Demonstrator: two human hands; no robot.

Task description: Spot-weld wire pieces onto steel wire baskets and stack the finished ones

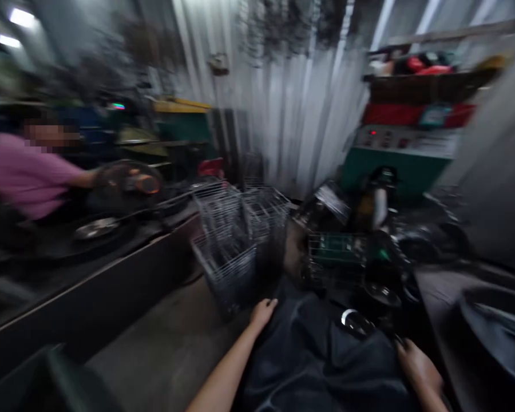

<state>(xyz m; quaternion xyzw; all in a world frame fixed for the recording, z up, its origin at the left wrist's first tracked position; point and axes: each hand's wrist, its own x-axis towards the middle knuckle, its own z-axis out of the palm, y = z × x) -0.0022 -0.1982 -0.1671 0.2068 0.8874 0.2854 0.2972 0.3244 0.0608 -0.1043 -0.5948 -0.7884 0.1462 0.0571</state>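
Note:
A wide, dark, creased cloth [321, 355], perhaps an apron, spreads in front of me at the bottom of the head view. My left hand [264, 313] is closed at its left edge, fingers curled in a pinch. On the other side, my right hand [420, 366] is closed at the right edge, somewhat smeared by motion. Just beyond the cloth, a round thing with a bright rim [357, 322] shows between the hands. Whether the cloth is worn or only held, I cannot tell.
Stacked wire baskets [229, 263] stand ahead on the left. A dark low wall [111, 309] runs along the left, with a person in a pink shirt [30, 174] behind it. A green machine [395, 171] with a control panel and a black tub [498, 326] are on the right.

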